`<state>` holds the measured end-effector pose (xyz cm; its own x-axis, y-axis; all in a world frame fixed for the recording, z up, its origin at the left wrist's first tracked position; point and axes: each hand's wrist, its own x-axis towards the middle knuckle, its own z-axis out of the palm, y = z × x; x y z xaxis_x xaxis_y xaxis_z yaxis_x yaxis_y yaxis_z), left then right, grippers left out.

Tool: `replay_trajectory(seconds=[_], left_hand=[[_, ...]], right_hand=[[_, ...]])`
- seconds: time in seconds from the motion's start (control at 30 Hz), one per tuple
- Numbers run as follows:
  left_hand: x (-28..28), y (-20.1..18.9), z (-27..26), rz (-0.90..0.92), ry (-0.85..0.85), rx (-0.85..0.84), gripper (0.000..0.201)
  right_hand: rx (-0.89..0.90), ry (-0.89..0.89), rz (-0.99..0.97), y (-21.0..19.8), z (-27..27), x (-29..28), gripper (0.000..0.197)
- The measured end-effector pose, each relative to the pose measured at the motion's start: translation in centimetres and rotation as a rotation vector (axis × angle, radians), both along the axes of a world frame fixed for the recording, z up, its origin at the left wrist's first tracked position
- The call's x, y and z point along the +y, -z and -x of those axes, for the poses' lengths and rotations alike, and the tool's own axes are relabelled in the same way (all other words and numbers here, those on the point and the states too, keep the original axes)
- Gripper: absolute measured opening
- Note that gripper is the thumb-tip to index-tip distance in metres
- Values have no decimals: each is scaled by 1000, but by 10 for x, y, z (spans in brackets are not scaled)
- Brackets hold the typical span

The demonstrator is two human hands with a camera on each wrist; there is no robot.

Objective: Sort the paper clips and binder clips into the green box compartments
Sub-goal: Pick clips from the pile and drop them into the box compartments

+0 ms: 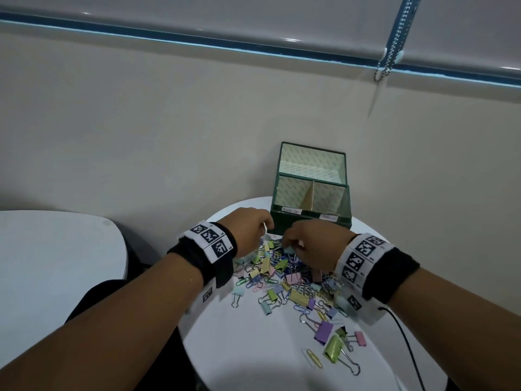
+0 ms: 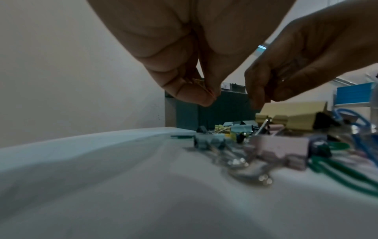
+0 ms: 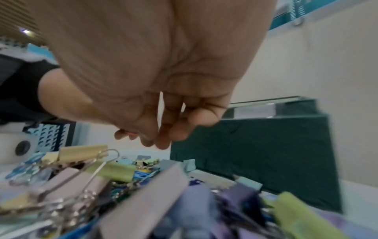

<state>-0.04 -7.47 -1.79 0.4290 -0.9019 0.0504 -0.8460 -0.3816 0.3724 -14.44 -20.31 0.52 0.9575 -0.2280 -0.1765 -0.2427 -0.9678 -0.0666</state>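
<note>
Both hands hover over the heap of pastel binder clips and coloured wire paper clips [image 1: 284, 270] on the round white table [image 1: 253, 362]. Left hand [image 1: 248, 225] pinches a thin paper clip [image 2: 204, 89]; right hand [image 1: 313, 238] has fingers curled down, its hold unclear. Just beyond stands the open green cardboard box [image 1: 311, 218].

Left hand [image 2: 184, 53] pinching thin yellow paper clip [image 2: 201, 85] at fingertips; pile of clips [image 2: 282, 140] below and right of grip.
</note>
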Motion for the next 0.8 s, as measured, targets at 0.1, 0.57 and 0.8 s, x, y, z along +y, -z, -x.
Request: replay_trajectory(seconds=[0.1, 0.57, 0.8], left_hand=[[3, -3, 1, 60, -59, 44, 26], [3, -4, 0, 77, -55, 46, 24], [4, -4, 0, 66, -33, 49, 30]], right_hand=[[65, -65, 25, 6, -18, 6, 27], [65, 82, -93, 17, -21, -2, 18], [-23, 61, -204, 6, -12, -10, 15]])
